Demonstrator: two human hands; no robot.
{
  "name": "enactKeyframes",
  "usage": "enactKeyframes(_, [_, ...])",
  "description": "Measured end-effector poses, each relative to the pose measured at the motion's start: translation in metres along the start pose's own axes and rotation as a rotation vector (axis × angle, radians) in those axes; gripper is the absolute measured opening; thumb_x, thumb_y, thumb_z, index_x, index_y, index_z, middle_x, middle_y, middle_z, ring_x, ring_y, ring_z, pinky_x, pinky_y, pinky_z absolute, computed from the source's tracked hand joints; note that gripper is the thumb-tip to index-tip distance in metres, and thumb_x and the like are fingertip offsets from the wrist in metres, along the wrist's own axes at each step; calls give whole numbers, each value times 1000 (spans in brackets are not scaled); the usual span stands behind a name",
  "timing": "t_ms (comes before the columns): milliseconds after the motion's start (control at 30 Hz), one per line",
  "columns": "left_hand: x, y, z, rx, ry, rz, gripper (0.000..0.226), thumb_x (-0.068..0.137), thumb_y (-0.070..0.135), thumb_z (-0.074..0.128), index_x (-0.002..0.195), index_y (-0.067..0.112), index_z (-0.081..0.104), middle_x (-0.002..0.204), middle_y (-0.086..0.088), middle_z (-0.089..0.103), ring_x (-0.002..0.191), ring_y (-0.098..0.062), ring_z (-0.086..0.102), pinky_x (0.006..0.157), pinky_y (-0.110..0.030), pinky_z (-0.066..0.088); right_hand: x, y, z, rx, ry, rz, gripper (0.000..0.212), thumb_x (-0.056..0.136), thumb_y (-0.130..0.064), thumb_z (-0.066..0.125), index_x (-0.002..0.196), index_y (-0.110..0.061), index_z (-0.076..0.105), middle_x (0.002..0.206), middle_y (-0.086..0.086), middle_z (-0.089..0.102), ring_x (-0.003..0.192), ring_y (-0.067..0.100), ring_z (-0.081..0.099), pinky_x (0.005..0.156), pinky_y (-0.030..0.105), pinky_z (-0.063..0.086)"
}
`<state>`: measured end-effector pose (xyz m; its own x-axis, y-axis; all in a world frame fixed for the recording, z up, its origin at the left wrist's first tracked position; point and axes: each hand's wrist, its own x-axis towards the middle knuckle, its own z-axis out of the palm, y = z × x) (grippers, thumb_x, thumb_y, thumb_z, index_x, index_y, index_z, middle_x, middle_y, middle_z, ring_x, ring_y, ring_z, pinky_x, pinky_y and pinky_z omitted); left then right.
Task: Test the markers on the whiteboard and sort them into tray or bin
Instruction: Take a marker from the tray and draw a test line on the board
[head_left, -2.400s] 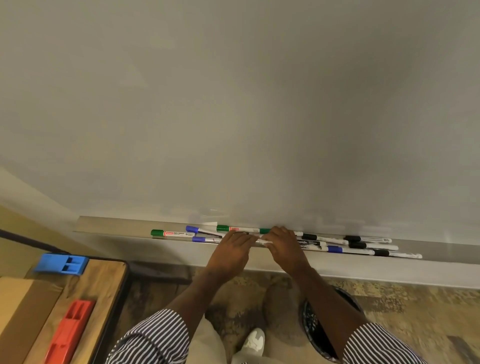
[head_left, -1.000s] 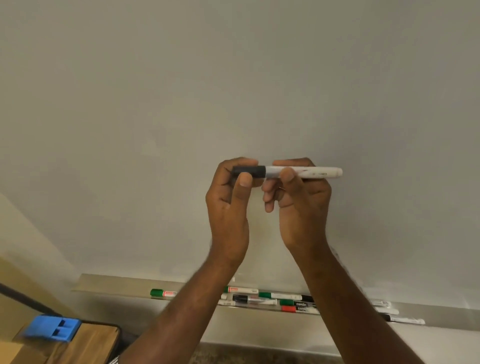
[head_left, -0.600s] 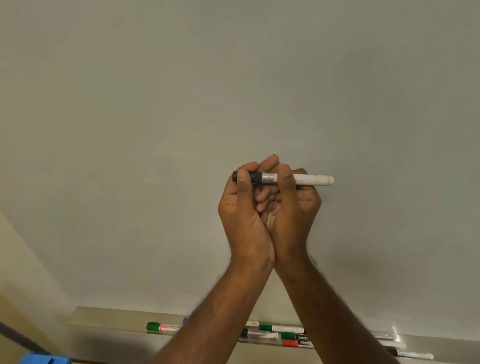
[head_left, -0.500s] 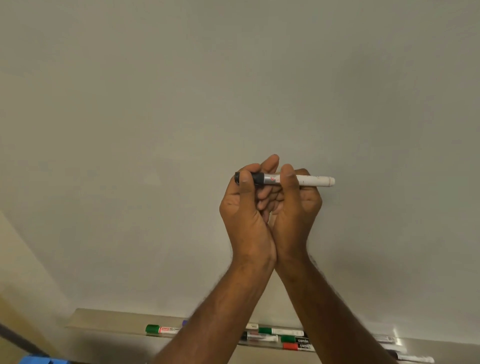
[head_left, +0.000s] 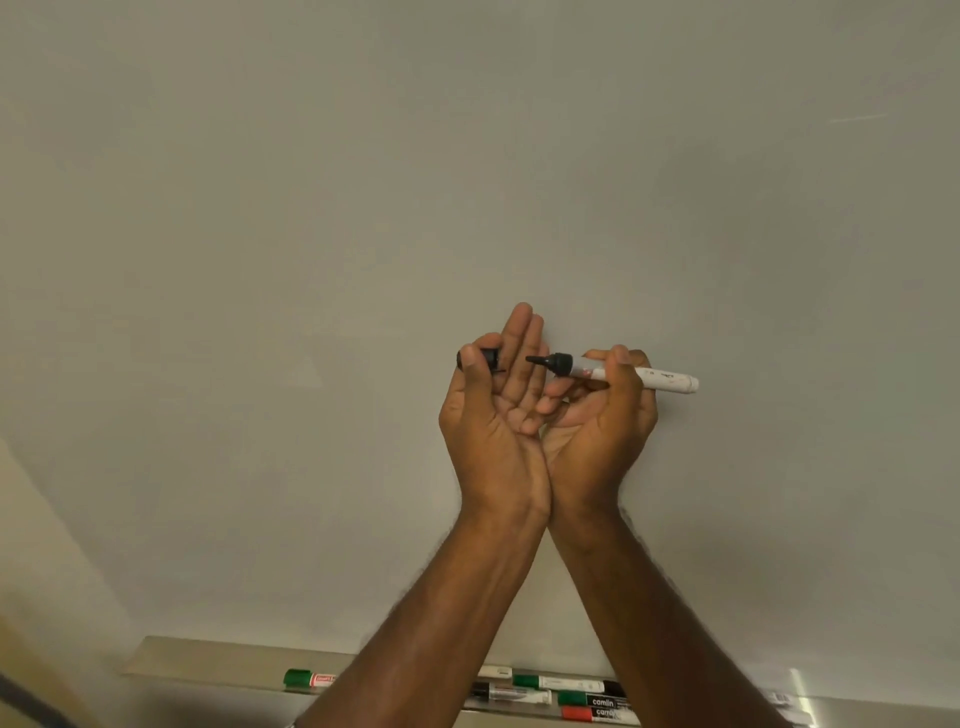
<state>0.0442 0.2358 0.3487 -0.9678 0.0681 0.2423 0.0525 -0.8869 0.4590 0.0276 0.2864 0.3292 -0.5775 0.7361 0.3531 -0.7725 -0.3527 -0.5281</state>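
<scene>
Barely started here: my right hand (head_left: 602, 410) grips the uncapped black marker (head_left: 618, 372) up in front of the whiteboard (head_left: 467, 156), my left hand (head_left: 493, 410) pinches its cap (head_left: 488, 357) under the thumb, other fingers straight. No mark on the board yet, and a whole row of markers (head_left: 540, 693) waits on the ledge (head_left: 208, 657) — bin's out of view.

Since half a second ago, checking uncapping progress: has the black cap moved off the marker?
Yes. The black cap, pinched by the left hand, sits left of the exposed tip of the marker.

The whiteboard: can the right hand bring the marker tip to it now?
Probably yes. The cap is off, pinched in the left hand; the right hand holds the marker, and bare whiteboard lies just ahead.
</scene>
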Motion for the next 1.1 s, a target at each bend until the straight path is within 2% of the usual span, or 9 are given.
enactKeyframes(133, [10, 7, 4, 132, -160, 127, 28, 107, 29, 34, 93, 13, 52, 122, -20, 70, 121, -34, 64, 105, -49, 49, 7, -17, 6, -23, -113, -92, 17, 98, -24, 50, 87, -11, 55, 71, 9, 53, 57, 21, 53, 53, 29, 49])
enactKeyframes(233, [23, 20, 13, 274, -195, 301, 29, 108, 25, 31, 89, 10, 48, 105, -18, 75, 113, -35, 69, 97, -49, 54, 16, -34, 14, -31, -190, -136, 17, 101, -21, 47, 88, -12, 56, 65, 9, 57, 51, 22, 54, 42, 25, 46])
enactKeyframes(333, [35, 37, 29, 448, -195, 465, 26, 109, 20, 36, 94, 5, 51, 90, -10, 76, 103, -30, 73, 87, -44, 59, 27, -51, 25, -32, -229, -170, 17, 101, -20, 45, 90, -13, 55, 64, 7, 60, 50, 23, 55, 43, 24, 45])
enactKeyframes(433, [49, 54, 44, 632, -279, 648, 19, 108, 15, 42, 96, 5, 54, 91, -11, 75, 102, -25, 73, 83, -39, 61, 38, -64, 40, -21, -263, -199, 17, 102, -19, 44, 91, -13, 55, 65, 7, 60, 51, 23, 56, 44, 24, 44])
enactKeyframes(667, [78, 105, 76, 890, -547, 990, 11, 101, 6, 56, 99, 7, 66, 97, -12, 73, 94, -27, 70, 79, -54, 55, 55, -92, 84, -30, -344, -193, 19, 106, -16, 44, 104, -9, 61, 68, 7, 62, 54, 21, 57, 44, 25, 44])
enactKeyframes(800, [98, 139, 96, 1021, -606, 1229, 14, 100, 8, 59, 100, 0, 70, 105, -9, 73, 101, -24, 69, 84, -47, 54, 65, -106, 114, -20, -387, -217, 19, 106, -18, 46, 101, -9, 62, 68, 7, 62, 55, 20, 58, 44, 24, 44])
enactKeyframes(900, [116, 163, 111, 1150, -643, 1388, 20, 101, 14, 59, 111, 2, 70, 120, -9, 71, 122, -26, 62, 102, -48, 47, 70, -111, 137, -28, -408, -257, 20, 105, -21, 48, 98, -10, 63, 69, 8, 63, 56, 21, 60, 45, 25, 45])
enactKeyframes(967, [128, 176, 120, 1253, -660, 1449, 26, 102, 19, 57, 121, 4, 68, 133, -9, 65, 135, -26, 53, 114, -51, 37, 74, -114, 152, -34, -422, -282, 20, 105, -21, 49, 96, -10, 63, 69, 8, 64, 57, 20, 61, 45, 25, 46])
enactKeyframes(1100, [149, 202, 137, 1413, -656, 1452, 42, 104, 31, 47, 140, 11, 57, 151, -7, 51, 147, -24, 38, 122, -50, 25, 84, -121, 183, -55, -481, -355, 19, 105, -21, 51, 97, -10, 64, 71, 8, 66, 58, 20, 62, 45, 25, 47])
